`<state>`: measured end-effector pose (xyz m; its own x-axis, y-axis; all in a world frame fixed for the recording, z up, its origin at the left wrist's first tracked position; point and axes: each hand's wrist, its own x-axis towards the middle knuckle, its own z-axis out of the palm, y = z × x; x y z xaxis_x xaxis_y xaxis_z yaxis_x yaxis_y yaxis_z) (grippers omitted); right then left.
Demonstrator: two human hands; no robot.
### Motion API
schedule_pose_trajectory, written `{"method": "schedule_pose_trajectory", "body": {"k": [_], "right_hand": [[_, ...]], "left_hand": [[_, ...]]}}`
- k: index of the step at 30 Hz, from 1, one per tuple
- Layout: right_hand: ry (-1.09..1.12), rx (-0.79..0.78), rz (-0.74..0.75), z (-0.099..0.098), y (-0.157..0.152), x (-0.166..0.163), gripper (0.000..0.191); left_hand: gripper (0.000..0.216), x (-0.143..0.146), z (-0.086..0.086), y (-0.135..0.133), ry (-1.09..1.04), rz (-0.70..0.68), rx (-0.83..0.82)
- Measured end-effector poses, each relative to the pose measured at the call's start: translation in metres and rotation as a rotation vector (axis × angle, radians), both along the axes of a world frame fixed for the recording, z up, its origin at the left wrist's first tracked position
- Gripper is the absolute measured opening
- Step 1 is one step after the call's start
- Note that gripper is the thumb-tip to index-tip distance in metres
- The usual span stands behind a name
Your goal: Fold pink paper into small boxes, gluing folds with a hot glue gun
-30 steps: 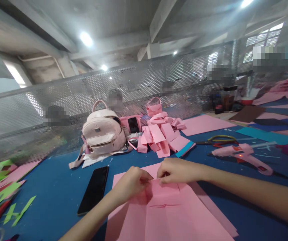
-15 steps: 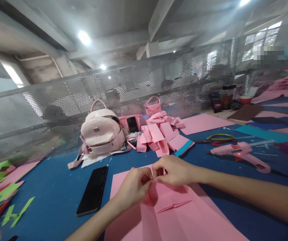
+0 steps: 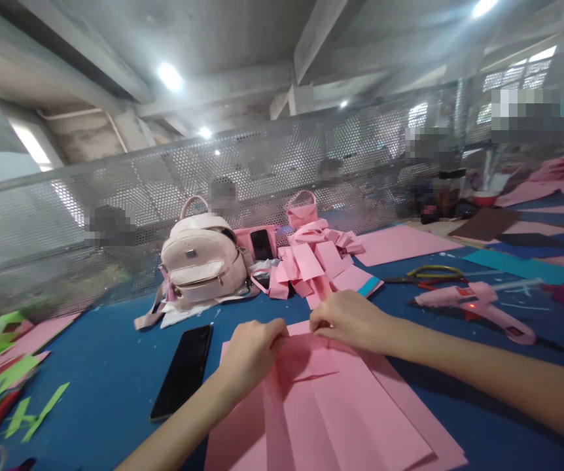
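A folded pink sheet of paper [image 3: 331,405] with creases and a small slit lies over another flat pink sheet [image 3: 237,428] in front of me. My left hand [image 3: 257,347] is closed on the folded sheet's upper left edge. At its upper right edge, my right hand [image 3: 345,320] pinches the paper between thumb and fingers. The fingertips of both hands are partly hidden. Left of the sheets lies a black phone [image 3: 182,371] on the blue table.
A pink glue gun [image 3: 475,307] with a lit red light and yellow-handled scissors [image 3: 434,273] lie to the right. A white backpack [image 3: 203,258] and a heap of pink paper pieces [image 3: 309,261] stand behind. Green paper strips [image 3: 41,415] lie at left.
My hands have moved apart, the left one going left and the right one slightly right. The folded sheet between them has spread flatter, and its right edge now shows.
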<state>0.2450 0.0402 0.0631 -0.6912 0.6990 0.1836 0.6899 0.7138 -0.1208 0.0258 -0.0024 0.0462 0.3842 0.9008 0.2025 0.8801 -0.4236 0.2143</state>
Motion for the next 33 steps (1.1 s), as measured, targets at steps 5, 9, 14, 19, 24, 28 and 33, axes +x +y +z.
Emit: {"method": "schedule_pose_trajectory", "body": {"k": [5, 9, 14, 19, 24, 28, 33], "right_hand": [[-0.170, 0.113, 0.031, -0.007, -0.009, -0.007, 0.016], [-0.166, 0.109, 0.063, -0.012, -0.015, -0.010, 0.014], [-0.190, -0.006, 0.084, -0.021, -0.025, -0.016, 0.011], [-0.185, -0.027, 0.076, -0.030, -0.033, -0.023, 0.015], [-0.178, -0.019, 0.121, -0.030, -0.040, -0.027, 0.019], [-0.175, 0.039, 0.155, -0.036, -0.040, -0.027, 0.022], [-0.224, 0.045, 0.110, -0.037, -0.033, -0.026, 0.015]], "left_hand": [[0.019, 0.005, -0.003, -0.004, 0.032, -0.001, -0.108], [0.017, 0.007, -0.002, -0.010, 0.213, 0.066, -0.125], [0.021, 0.015, -0.004, -0.022, 0.382, 0.009, -0.179], [0.031, 0.028, -0.001, -0.029, 0.492, 0.021, -0.237], [0.035, 0.032, 0.004, -0.033, 0.508, 0.006, -0.298], [0.031, 0.028, 0.001, -0.031, 0.526, 0.009, -0.282], [0.026, 0.021, 0.002, -0.020, 0.530, 0.034, -0.217]]}}
